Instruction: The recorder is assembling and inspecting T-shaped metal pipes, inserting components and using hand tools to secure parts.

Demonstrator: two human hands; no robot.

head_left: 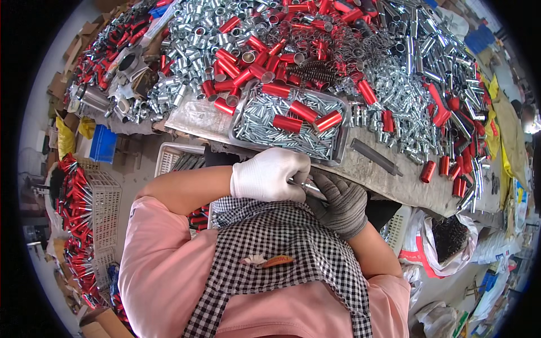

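Observation:
In front of my apron, both hands meet around a shiny metal tube (314, 190). My left hand (269, 176), in a white glove, is closed with its fingers curled around the tube's left end. My right hand (341, 205), in a grey glove, is closed around the other end, and its fingers cover much of the part. Just beyond them lies a metal tray (341, 147) full of small silvery pins (262, 125). Several red metal sleeves (304, 111) rest on top of the pins.
Heaps of silvery collars (197, 34), wire springs (360, 48) and chrome tubes (420, 50) cover the bench. A dark grey bar (375, 156) lies right of the tray. Crates of red-handled parts (79, 225) stand at left; a white sack (451, 242) of dark pieces is at right.

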